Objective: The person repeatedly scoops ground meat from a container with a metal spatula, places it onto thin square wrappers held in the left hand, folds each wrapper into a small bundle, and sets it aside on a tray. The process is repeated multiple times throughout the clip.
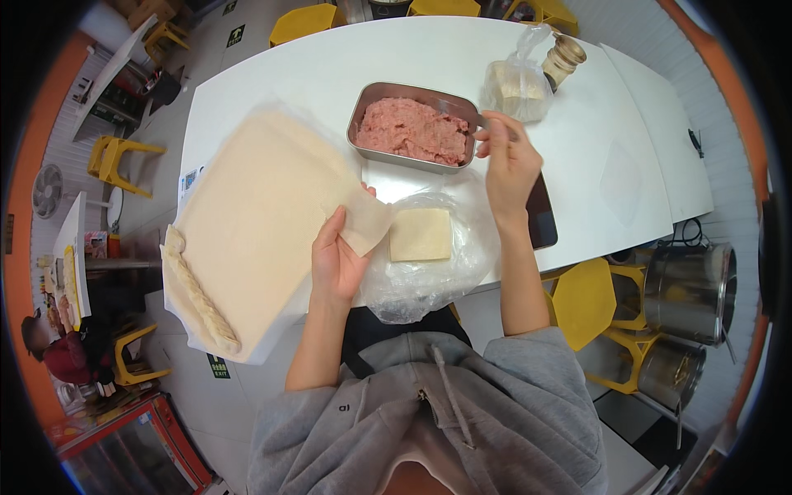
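Note:
My left hand (pixel 337 266) holds a thin square dough wrapper (pixel 368 219) between thumb and fingers, over the near right edge of a large tray (pixel 260 179) covered in pale cloth. A row of folded, filled wontons (pixel 201 297) lies along the tray's left edge. My right hand (pixel 512 161) grips a slim metal utensil (pixel 482 121), whose far end reaches into a rectangular metal container (pixel 405 162) of pink minced meat (pixel 408 129); its exact shape is blurred. Between my forearms, a stack of square wrappers (pixel 420 234) rests on a clear plastic bag (pixel 408 291).
A dark phone (pixel 543 216) lies beside my right forearm. Farther back on the white table (pixel 278 80) stand a tied bag of wrappers (pixel 518 90) and a lidded jar (pixel 564 59). Yellow stools (pixel 585 303) and metal pots (pixel 690 291) are at right; another person (pixel 74 356) sits far left.

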The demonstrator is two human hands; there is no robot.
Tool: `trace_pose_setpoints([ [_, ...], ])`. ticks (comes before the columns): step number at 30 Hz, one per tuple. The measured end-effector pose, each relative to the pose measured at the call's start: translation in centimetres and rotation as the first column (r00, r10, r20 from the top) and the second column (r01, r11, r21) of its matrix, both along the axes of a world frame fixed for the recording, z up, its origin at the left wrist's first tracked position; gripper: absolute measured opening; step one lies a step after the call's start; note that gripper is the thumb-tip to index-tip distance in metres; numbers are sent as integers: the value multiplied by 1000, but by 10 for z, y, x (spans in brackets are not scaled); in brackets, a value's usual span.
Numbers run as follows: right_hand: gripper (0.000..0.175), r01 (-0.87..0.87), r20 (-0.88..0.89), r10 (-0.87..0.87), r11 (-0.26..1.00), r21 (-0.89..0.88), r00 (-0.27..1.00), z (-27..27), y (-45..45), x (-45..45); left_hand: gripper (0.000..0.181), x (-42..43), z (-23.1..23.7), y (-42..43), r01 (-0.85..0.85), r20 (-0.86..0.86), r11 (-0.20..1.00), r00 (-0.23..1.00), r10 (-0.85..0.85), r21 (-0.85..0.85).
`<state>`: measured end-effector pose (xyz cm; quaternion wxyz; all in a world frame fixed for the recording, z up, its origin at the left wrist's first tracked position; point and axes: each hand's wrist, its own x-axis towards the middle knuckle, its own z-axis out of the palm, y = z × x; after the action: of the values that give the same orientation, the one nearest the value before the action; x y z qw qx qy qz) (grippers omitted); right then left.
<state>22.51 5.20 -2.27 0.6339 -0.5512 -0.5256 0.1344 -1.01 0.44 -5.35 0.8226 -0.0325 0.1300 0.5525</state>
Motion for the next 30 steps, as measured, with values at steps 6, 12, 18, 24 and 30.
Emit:
trace_pose_setpoints([
  [6,18,73,406,-110,992,105,907,-19,27,0,41,-6,-3,1,-19,-39,1000,999,19,-15],
  [12,21,31,244,-36,999,22,969,-27,25,1,43,-10,-9,3,-1,142,1000,990,-3,27],
  [18,22,29,130,-22,998,-54,991,-25,25,5,47,-10,-7,4,5,174,998,985,-17,70],
  [24,20,4,28,-2,999,-48,1000,-21,22,4,47,-9,-4,4,-5,154,998,988,-3,57],
  [30,21,-42,-72,37,997,-63,997,-18,20,4,47,-8,-3,4,-10,124,999,992,4,45],
])
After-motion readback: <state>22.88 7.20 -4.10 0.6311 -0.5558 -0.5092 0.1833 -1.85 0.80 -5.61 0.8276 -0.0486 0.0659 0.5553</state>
